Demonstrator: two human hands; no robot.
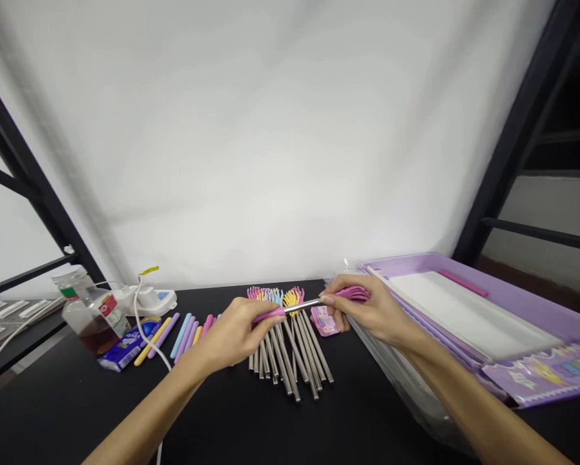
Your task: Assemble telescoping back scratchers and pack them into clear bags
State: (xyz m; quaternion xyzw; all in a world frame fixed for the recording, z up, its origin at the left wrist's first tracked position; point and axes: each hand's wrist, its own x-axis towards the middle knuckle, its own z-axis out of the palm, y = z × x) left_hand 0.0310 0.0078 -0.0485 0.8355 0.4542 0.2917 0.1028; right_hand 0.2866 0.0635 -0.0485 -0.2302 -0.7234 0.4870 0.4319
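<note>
A steel rod [302, 305] is held level above the black bench [125, 420], spanning the gap between both hands. Its near end is fitted with a pink sleeve [268, 315], clamped by the fingers [275, 319] of the left hand [232, 336]. The fingers [341, 298] of the right hand [367, 310] are closed around a pink pronged head [352, 293] at the far end. Beneath the rod lies a fanned row of steel rods with pronged heads [290, 361] in pink, blue and yellow. A pink printed card [325, 321] sits just beside it, under the right hand. Pastel sleeves [183, 339] lie to the left, near a bottle [89, 316] and a blue packet [128, 345]. A purple tray [401, 261] stands to the right.
</note>
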